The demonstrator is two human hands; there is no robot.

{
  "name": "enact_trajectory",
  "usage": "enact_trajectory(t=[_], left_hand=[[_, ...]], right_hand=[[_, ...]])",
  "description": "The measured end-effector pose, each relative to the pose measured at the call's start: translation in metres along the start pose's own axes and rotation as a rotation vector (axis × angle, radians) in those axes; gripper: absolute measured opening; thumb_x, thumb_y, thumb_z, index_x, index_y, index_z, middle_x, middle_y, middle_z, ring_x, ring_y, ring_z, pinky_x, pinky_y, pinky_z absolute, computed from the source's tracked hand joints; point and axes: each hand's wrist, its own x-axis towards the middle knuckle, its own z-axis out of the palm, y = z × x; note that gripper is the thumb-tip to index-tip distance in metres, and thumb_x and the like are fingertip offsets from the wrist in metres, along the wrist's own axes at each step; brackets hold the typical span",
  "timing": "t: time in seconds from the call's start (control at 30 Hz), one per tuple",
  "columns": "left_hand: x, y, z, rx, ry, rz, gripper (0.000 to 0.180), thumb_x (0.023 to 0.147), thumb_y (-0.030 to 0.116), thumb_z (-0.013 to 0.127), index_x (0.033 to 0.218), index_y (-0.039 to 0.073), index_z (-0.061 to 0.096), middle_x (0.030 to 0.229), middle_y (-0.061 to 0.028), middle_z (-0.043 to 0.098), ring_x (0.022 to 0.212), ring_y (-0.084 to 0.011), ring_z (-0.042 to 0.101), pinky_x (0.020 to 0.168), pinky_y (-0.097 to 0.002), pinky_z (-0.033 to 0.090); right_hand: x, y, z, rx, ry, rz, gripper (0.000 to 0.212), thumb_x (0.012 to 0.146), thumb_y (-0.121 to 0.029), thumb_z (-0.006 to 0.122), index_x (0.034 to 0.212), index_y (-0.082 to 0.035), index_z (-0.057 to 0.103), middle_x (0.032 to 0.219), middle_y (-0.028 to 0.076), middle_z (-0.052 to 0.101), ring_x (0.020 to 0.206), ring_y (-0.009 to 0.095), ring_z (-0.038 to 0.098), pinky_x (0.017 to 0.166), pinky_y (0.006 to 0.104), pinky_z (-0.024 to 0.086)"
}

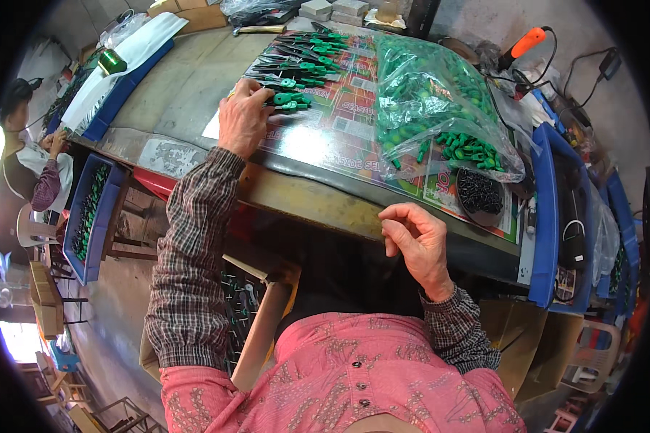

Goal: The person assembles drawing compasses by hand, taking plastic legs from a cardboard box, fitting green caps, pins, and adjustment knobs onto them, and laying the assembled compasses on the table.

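Observation:
My left hand (244,119) is at the near end of a row of dark-bladed tools with green plastic ends (296,71) laid across the table. Its fingers are closed on the nearest green-ended tool (290,102); the palm side is hidden. Past the table's front edge, my right hand (417,242) is held with its fingers curled and the thumb close to them. Whatever may be between those fingertips cannot be made out. A clear plastic bag (430,86) full of green plastic parts lies to the right of the row, its mouth spilling some loose parts (469,148).
A round dish of small black pieces (479,192) sits near the right front edge. Blue bins (547,216) stand at the right. A hammer (260,29) lies at the back. Another person (40,159) works at far left, near a blue crate of green-ended pieces (87,252).

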Motion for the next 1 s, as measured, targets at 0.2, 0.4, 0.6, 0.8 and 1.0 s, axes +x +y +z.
enact_trajectory(t=[0.2,0.4,0.6,0.8,1.0], left_hand=[[0.013,-0.01,0.02,0.109,-0.044,0.029,0.028,0.078,0.011,0.072,0.105,0.012,0.069,0.114,-0.0094,0.06,0.103,-0.031,0.06,0.087,-0.0407,0.046],[0.018,-0.016,0.03,0.088,-0.082,0.08,0.032,0.078,0.009,0.07,0.11,0.011,0.067,0.121,-0.011,0.06,0.108,-0.0315,0.059,0.092,-0.0433,0.046],[0.004,-0.013,0.027,0.104,0.051,0.117,0.034,0.077,0.01,0.07,0.111,0.012,0.067,0.124,-0.0113,0.06,0.111,-0.0327,0.058,0.093,-0.0437,0.045],[-0.05,0.011,-0.026,-0.065,0.126,0.12,0.028,0.079,0.006,0.07,0.107,0.01,0.068,0.117,-0.0119,0.063,0.107,-0.0319,0.059,0.093,-0.0432,0.045],[-0.158,0.029,-0.095,-0.068,0.054,0.041,0.024,0.08,0.004,0.069,0.103,0.01,0.069,0.108,-0.0084,0.064,0.099,-0.0279,0.06,0.089,-0.0391,0.047]], right_hand=[[0.002,0.001,0.002,-0.031,-0.023,-0.018,0.01,0.092,-0.006,0.061,0.098,0.002,0.064,0.071,-0.001,0.059,0.055,0.004,0.054,0.05,0.0185,0.043],[0.001,0.001,0.001,-0.059,-0.018,-0.04,0.009,0.092,-0.005,0.062,0.097,0.002,0.064,0.07,-0.001,0.058,0.055,0.004,0.054,0.05,0.0185,0.042],[-0.002,0.002,0.003,-0.088,-0.015,-0.051,0.008,0.091,-0.003,0.062,0.096,0.002,0.064,0.069,-0.001,0.058,0.054,0.004,0.054,0.05,0.0184,0.041],[-0.004,0.003,0.01,-0.052,0.018,-0.01,0.009,0.09,0.001,0.06,0.098,0.002,0.064,0.07,0.0,0.058,0.057,0.005,0.053,0.052,0.0186,0.042],[-0.003,0.011,0.009,-0.157,0.046,-0.125,0.012,0.09,0.0,0.059,0.1,0.002,0.065,0.075,0.002,0.059,0.056,0.006,0.05,0.052,0.0197,0.04]])
